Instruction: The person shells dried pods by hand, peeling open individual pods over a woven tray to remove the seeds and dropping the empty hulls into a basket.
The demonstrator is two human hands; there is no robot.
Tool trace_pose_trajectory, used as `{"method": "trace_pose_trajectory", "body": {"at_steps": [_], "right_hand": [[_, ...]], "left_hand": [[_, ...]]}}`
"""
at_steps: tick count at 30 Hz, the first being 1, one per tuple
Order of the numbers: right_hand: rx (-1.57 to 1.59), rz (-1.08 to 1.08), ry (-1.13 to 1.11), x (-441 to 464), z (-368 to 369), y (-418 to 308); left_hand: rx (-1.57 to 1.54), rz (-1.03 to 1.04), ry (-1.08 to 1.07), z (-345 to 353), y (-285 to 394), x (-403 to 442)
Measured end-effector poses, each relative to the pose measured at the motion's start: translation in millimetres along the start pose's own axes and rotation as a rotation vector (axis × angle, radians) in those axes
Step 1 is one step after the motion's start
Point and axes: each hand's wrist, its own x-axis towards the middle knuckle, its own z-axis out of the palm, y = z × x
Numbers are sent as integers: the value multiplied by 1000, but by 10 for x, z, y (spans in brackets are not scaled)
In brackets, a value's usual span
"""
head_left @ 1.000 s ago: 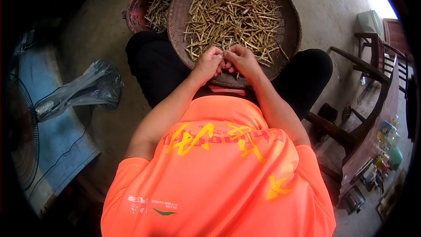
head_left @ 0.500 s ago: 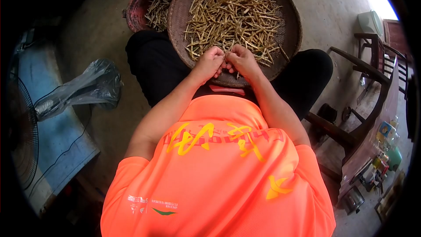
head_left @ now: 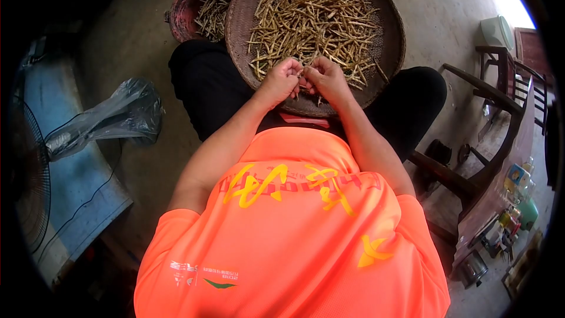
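A round woven basket (head_left: 236,53) rests across my lap, bearing a heap of dry, tan bean pods (head_left: 315,23). Over its near side my left hand (head_left: 280,84) and my right hand (head_left: 329,84) almost meet, fingertips pinched close together. Between them is a small bean pod (head_left: 301,73), mostly covered by the fingers. A few bits of pod lie below the hands inside the basket.
Left of the basket stands a reddish tub (head_left: 183,17) holding more pods. Further left are a plastic bag (head_left: 132,112), a blue board (head_left: 106,191) and a fan (head_left: 32,176). Wooden chairs (head_left: 500,94) and a cluttered table (head_left: 471,227) are on the right.
My fingers have shifted slightly and a small gap shows between the hands. The basket and heap look the same.
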Motion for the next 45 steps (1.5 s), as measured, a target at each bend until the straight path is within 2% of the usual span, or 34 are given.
{"method": "trace_pose_trajectory", "body": {"at_steps": [4, 9, 16, 19, 21, 28, 36, 40, 45], "right_hand": [[-21, -45, 28, 4, -5, 7], [0, -85, 49, -2, -28, -64], [21, -79, -10, -5, -39, -60], [-14, -111, -27, -5, -35, -48], [-57, -140, -36, -15, -18, -57], [-13, -134, 7, 0, -28, -38], [-149, -171, 48, -37, 6, -54], [-176, -202, 50, -22, 7, -46], [-136, -171, 87, -11, -29, -81]], "left_hand": [[8, 24, 7, 3, 26, -3], [-35, -121, 15, -25, 60, -13], [32, -64, 6, -9, 69, -34], [-74, -64, -8, -46, 46, -9], [-180, -134, 14, -65, 75, -12], [-206, -126, -18, -45, 88, -10], [-14, -52, 3, -27, 77, 4], [29, -101, 43, -34, 122, 5], [-173, -154, 9, -91, 97, 5]]}}
